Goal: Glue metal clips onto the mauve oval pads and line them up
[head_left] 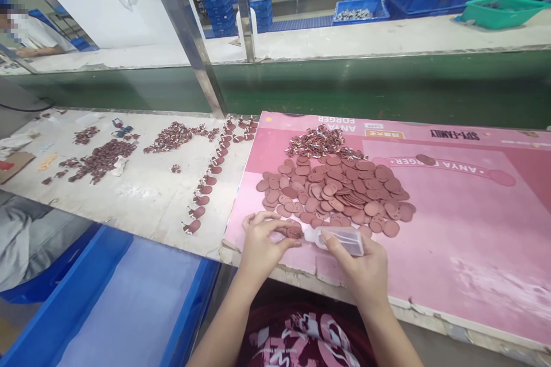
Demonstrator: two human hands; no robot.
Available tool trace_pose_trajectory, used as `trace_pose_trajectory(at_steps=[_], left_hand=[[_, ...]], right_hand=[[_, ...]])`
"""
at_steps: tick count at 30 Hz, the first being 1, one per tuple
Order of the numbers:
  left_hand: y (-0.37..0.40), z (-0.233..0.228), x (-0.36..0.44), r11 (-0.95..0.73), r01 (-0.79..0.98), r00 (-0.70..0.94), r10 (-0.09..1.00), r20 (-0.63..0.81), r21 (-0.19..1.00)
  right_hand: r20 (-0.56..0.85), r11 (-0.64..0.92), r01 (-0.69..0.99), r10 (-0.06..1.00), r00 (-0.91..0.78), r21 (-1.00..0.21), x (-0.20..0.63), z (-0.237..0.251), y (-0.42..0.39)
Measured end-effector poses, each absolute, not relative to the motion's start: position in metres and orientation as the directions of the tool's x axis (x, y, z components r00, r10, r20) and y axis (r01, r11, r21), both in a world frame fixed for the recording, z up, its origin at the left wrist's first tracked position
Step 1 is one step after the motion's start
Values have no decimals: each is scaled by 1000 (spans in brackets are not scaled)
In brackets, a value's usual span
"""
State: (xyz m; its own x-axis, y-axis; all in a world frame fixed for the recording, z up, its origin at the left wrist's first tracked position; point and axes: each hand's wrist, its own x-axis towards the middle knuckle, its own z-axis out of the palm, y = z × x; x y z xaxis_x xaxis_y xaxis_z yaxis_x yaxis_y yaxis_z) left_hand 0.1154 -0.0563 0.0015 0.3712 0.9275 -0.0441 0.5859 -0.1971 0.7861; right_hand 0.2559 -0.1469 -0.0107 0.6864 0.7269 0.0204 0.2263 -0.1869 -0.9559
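Pinching a small brown oval leather-like tag between thumb and fingertips, left hand rests at the near edge of the pink printed board; right hand has fingers wrapped around a clear plastic squeeze bottle, nozzle touching the tag; heap of brown oval tags just behind.

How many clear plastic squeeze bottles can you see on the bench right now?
1. The clear plastic squeeze bottle lies sideways in the right hand, nozzle toward the small brown oval piece pinched in the left hand. Others may be hidden out of frame.
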Motion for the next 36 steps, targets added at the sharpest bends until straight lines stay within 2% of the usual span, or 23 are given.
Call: trace_pose_trajectory(at_steps=[17, 24, 36], left_hand=[[-56, 1, 114, -213, 588, 397, 916, -49, 780], [-57, 2, 114, -202, 575, 391, 919, -50, 793], [-56, 3, 114, -175, 583, 374, 925, -71, 794]], right_hand=[[2, -193, 207, 725, 689, -959, 255, -11, -147], [37, -141, 181, 682, 730, -973, 258, -12, -149], [48, -150, 217, 710, 703, -964, 257, -12, -148]])
